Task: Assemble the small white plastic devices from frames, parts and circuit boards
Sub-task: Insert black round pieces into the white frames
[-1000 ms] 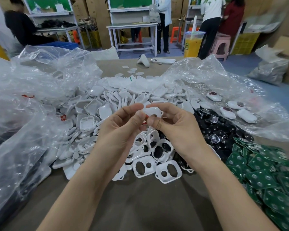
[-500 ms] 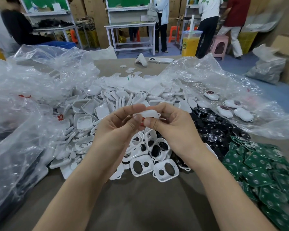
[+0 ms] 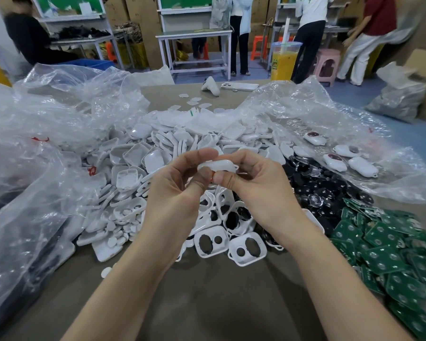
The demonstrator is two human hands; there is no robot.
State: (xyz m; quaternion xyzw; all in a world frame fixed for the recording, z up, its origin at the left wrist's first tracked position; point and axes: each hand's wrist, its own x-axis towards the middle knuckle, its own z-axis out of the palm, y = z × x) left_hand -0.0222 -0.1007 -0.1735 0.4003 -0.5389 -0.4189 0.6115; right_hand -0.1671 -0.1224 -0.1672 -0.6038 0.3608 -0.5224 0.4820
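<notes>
Head view: left hand [image 3: 175, 193] and right hand [image 3: 258, 190] (thumbs touching), both pinch-tight on one white frame [image 3: 218, 166].

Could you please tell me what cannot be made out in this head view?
Head view:
- Underside of the white device: hidden by thumbs of the left hand and right hand.
- Contents of the clear bag on the left: veiled by crinkled plastic, cut off at the edge.
- Markings on the green circuit boards: too small.
</notes>
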